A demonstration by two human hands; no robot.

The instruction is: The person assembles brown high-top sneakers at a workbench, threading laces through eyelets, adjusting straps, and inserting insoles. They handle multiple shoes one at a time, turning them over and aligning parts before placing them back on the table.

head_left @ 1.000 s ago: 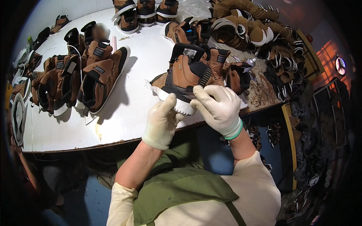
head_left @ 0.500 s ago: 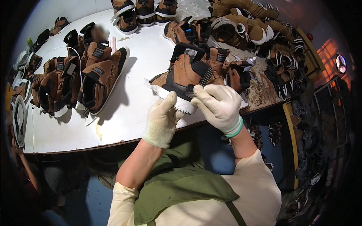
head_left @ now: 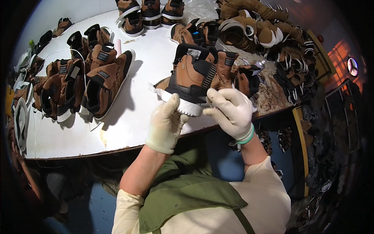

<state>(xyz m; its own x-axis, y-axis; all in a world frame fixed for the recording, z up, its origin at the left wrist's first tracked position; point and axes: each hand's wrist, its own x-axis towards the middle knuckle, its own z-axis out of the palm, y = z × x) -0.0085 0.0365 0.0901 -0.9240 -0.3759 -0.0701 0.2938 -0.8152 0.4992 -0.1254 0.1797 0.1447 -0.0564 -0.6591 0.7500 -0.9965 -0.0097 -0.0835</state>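
Note:
A brown and black high-top shoe (head_left: 189, 74) with a white sole is held over the table's near edge, its heel toward me and to the right. My left hand (head_left: 165, 123), in a cream knitted glove, grips it from the left with the thumb against the white sole (head_left: 188, 109). Just right of the heel is my right hand (head_left: 233, 111), in a matching glove with a green cuff. Its fingers are bent together in a pinch. A thin greyish streak shows between the fingertips and the heel, too blurred to name.
Several similar shoes (head_left: 102, 84) stand on the white table (head_left: 128, 113) at left, with more (head_left: 152, 15) at the far edge. Brown shoe uppers (head_left: 269, 33) are piled at far right. A small bottle (head_left: 258, 66) stands beyond my right hand. Another person's arm (head_left: 31, 177) shows at lower left.
My right hand has drawn slightly right and away from the shoe's heel, where its fingertips were touching. My left hand and the shoe have barely moved.

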